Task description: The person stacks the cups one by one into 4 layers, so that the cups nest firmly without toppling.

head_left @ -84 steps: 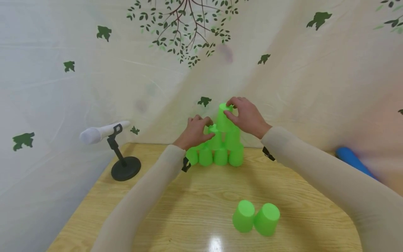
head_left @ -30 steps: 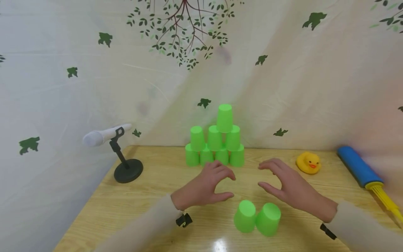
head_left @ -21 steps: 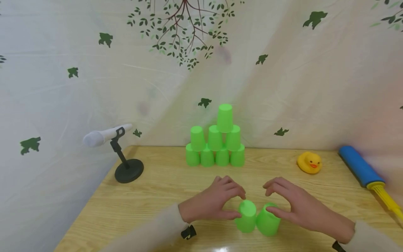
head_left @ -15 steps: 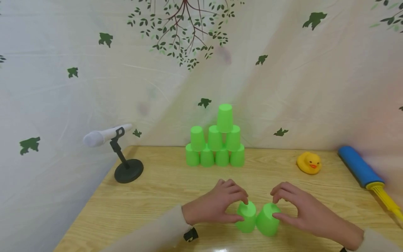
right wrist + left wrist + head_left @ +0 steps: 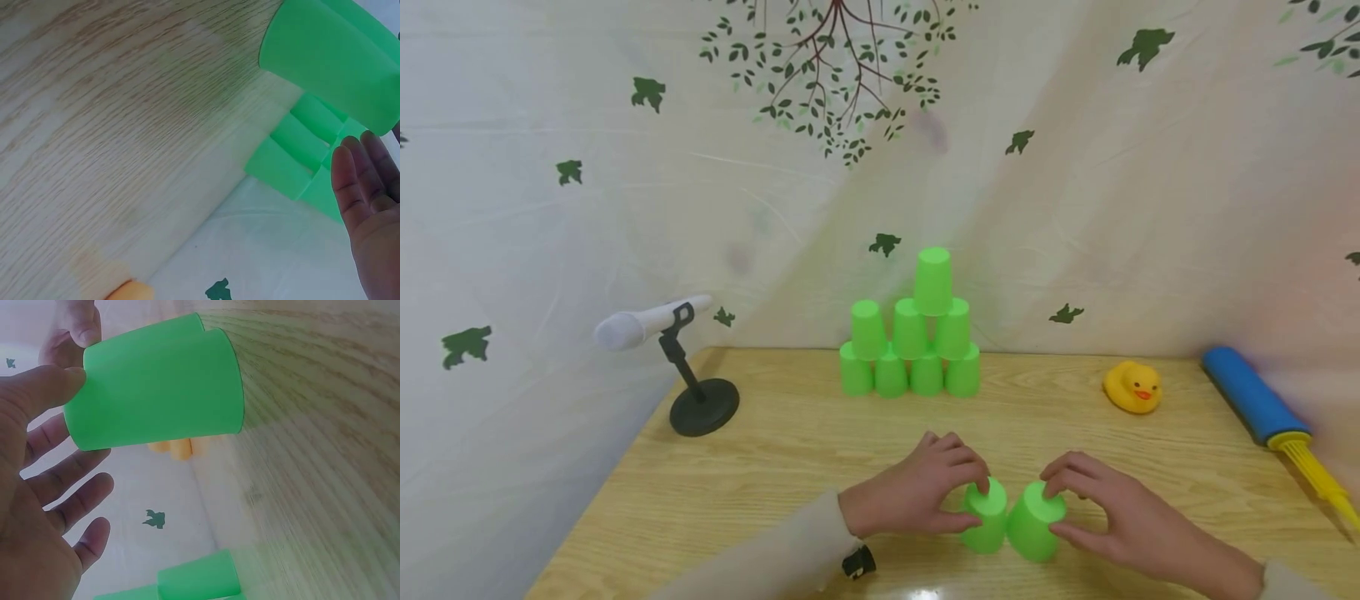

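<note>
Two bright green plastic cups stand upside down side by side near the front of the table. My left hand (image 5: 917, 487) pinches the left cup (image 5: 991, 527) near its upturned base, thumb on the near side and fingers on the far side. The right cup (image 5: 1032, 527) is pinched at its top by my right hand (image 5: 1123, 510). The left wrist view shows the thumb against the left cup (image 5: 156, 394), with the other fingers spread behind. In the right wrist view the fingers lie beside the base of the right cup (image 5: 331, 62); the thumb is hidden there.
Behind the hands rises a pyramid of upside-down green cups (image 5: 910, 329), several at the bottom, three above, one on top. A microphone (image 5: 651, 321) on a black stand (image 5: 703, 407) is at left. A yellow rubber duck (image 5: 1133, 387) and a blue pump (image 5: 1255, 396) stand right.
Both hands have come from the pyramid, where the right hand was at the top cup, down to the two front cups. The fingers have closed onto those cups.
</note>
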{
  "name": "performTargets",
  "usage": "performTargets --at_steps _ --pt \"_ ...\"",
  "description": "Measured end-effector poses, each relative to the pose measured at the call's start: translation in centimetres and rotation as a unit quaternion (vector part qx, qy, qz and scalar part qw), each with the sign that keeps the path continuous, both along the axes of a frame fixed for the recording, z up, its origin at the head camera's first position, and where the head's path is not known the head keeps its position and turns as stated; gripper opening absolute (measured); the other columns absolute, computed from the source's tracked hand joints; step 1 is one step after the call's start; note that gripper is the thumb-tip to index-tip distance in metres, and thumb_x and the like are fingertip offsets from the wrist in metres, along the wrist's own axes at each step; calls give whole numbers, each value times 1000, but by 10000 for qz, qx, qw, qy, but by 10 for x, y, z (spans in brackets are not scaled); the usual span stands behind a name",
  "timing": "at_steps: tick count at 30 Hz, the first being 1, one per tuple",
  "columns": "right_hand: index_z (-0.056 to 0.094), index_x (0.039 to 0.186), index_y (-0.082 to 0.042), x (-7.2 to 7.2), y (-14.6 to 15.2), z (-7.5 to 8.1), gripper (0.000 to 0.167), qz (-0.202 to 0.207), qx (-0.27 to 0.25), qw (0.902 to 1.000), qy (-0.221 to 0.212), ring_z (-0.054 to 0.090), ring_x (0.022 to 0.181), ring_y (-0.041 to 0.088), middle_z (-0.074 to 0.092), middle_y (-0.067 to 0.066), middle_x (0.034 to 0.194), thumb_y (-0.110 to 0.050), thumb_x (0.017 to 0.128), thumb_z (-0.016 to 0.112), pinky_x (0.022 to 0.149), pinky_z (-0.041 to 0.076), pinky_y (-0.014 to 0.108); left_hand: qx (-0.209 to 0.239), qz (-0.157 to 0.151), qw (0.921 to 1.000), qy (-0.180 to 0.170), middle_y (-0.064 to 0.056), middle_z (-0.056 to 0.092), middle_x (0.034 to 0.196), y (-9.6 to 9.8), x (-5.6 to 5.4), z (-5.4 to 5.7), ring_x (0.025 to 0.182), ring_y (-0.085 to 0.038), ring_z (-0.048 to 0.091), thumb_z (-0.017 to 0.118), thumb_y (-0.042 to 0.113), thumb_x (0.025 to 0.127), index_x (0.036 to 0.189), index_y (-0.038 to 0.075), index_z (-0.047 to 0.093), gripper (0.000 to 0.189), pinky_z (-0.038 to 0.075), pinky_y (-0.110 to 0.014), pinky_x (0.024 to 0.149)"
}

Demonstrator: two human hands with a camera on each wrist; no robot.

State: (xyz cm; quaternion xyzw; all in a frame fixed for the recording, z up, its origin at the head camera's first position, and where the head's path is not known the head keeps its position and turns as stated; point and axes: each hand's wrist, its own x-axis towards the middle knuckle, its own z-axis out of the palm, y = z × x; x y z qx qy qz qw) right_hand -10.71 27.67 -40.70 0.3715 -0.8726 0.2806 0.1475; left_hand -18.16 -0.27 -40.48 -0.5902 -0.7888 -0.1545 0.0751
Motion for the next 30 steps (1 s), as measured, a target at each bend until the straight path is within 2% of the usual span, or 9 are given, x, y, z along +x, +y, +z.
performTargets --at_steps 3,10,15,18,23,26,30 --pt "57 104 -29 0 -1 -1 35 81 -39 9999 -84 55 92 6 54 -11 111 -22 78 79 71 49 25 24 -26 10000 14 13 56 110 0 0 -1 100 -3 39 69 40 85 103 22 58 28 26 -21 80" --pt "57 103 -29 -1 -3 -1 35 253 -35 9997 20 56 90 7 55 -10 110 -17 78 79 74 46 17 16 -45 9999 151 13 56 107 -1 1 0 97 -3 40 68 40 86 101 22 59 25 25 -19 78" --pt "57 102 -30 0 -7 1 35 78 1 9999 73 56 90 6 55 -11 109 -18 78 79 75 46 15 121 15 9998 124 12 57 110 -7 0 2 101 -4 41 67 40 87 101 22 59 25 27 -20 80" --pt "58 102 -31 -1 -10 2 37 -63 -16 9998 199 57 90 6 55 -11 110 -17 77 80 77 43 12 316 74 9994 90 11 57 112 -15 -3 4 104 -4 42 67 38 87 101 22 59 23 28 -21 83" --pt "58 103 -30 -5 -17 6 37 -239 -108 9992 287 57 90 6 55 -11 111 -18 76 80 73 46 16 678 219 9974 -52 9 57 112 -33 -8 9 104 -7 44 68 35 87 100 20 58 21 30 -25 83" --pt "58 104 -30 -8 -20 11 35 -327 -97 9991 238 56 90 6 55 -11 112 -19 78 79 71 48 19 925 327 9950 -176 7 57 111 -47 -10 16 104 -9 44 69 31 87 99 19 58 20 31 -28 84" --pt "59 104 -27 -15 -25 17 35 -296 -196 9988 324 56 91 6 55 -9 113 -15 78 79 73 46 17 1294 491 9903 -87 5 58 110 -65 -16 25 104 -12 46 72 26 85 99 17 58 22 33 -32 86"
